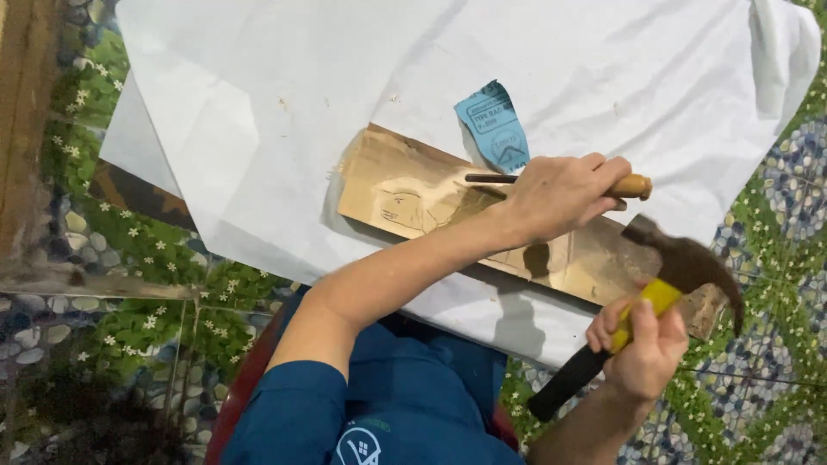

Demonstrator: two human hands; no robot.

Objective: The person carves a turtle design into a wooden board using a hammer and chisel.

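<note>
Pale matt wooden board, dusty and rough; beneath it matt white cloth sheet. Dark dull-metal claw hammer gripped on yellow-black rubbery handle.

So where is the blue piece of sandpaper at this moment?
In the head view, the blue sandpaper lies on the white cloth, at the far edge of the wooden board, just beyond the chisel.
</note>
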